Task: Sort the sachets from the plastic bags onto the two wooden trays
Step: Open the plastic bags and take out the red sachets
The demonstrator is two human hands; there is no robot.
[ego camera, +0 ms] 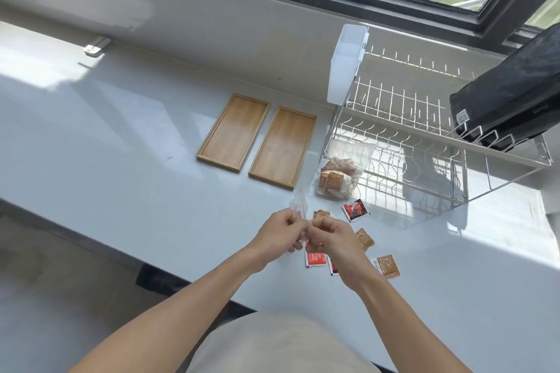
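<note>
Two wooden trays lie side by side on the white counter, the left tray point(232, 132) and the right tray point(282, 147), both bare. My left hand point(278, 228) and my right hand point(328, 236) meet just in front of them, both pinching a clear plastic bag point(299, 204) that sticks up between them. Red sachets point(355, 210) point(315, 259) and brown sachets point(365, 238) point(388, 265) lie loose on the counter around my right hand. A second plastic bag point(339, 174) full of brown sachets stands right of the trays.
A wire dish rack point(409, 136) stands at the right with a white plastic holder point(345, 66) on its corner and a black bag point(515, 94) on top. The counter edge point(121, 251) runs diagonally at the lower left. A window spans the back.
</note>
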